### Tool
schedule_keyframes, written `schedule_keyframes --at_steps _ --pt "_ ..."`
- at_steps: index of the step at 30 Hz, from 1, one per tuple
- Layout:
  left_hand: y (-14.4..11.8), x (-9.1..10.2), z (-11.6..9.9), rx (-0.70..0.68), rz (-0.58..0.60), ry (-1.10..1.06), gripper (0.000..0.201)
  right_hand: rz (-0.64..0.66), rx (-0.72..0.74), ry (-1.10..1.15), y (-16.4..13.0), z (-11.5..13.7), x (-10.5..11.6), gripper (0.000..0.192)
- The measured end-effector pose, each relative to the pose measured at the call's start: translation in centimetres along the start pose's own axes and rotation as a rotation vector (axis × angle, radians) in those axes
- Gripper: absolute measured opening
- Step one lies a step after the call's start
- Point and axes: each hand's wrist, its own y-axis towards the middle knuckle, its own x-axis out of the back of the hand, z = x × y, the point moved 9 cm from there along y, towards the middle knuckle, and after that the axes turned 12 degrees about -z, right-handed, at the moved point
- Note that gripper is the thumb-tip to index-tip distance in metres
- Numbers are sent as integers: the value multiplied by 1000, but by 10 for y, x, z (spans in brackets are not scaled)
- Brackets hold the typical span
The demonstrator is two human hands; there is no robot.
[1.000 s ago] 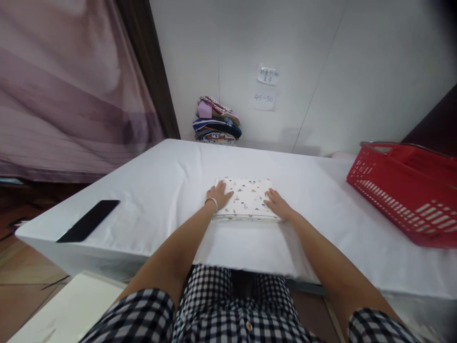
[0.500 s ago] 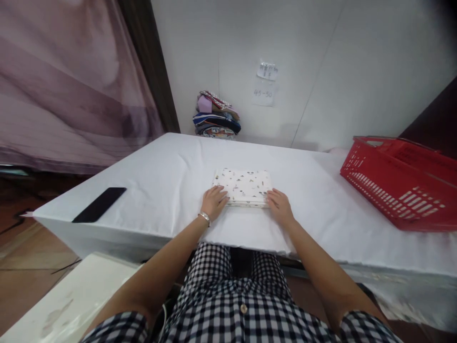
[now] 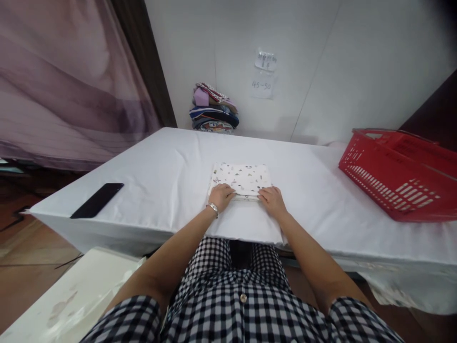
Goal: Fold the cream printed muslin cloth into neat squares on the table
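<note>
A folded white cloth with small printed figures [image 3: 241, 177] lies flat on the white-covered table [image 3: 160, 171], straight ahead of me. My left hand [image 3: 221, 195] rests at its near left corner, fingers curled around the edge. At the near right corner my right hand [image 3: 272, 199] does the same, its fingers bent over the cloth's front edge. A silver bracelet [image 3: 213, 206] circles my left wrist.
A red plastic basket [image 3: 396, 171] stands on the table's right side. A black phone [image 3: 97, 200] lies near the left edge. A pile of folded clothes [image 3: 213, 108] sits by the back wall, under two paper notes [image 3: 264, 74]. A purple curtain hangs left.
Both hands slid back from the top of the folded cloth to its near edge, and their fingers curled around the front corners. The view shifted slightly.
</note>
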Motion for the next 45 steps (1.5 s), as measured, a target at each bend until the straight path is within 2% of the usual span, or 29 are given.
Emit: schedule_keyframes --at_steps 5,12,20,24,26,30,34,40,45 --pt "-2 7 -6 -41 -98 -17 27 -41 21 -13 -1 3 7 35" --pt "-13 -3 -8 -138 -17 5 25 -45 91 87 -8 6 8 35" --pt "-17 10 -4 -156 -38 -29 24 -73 156 125 -9 11 11 30" --pt "-9 22 0 -90 -114 -70 30 -105 135 128 -8 8 9 27" --pt "-5 22 3 -62 -121 -27 29 -115 132 145 -8 7 9 27" --pt "-10 7 24 60 9 128 37 -133 143 183 -10 9 12 27" --pt "-16 2 41 188 100 102 40 -151 143 197 -10 10 15 25" --pt "18 10 48 295 60 138 49 -188 154 188 -9 10 16 23" --pt "29 -11 71 402 179 151 50 -213 180 217 -10 13 20 21"
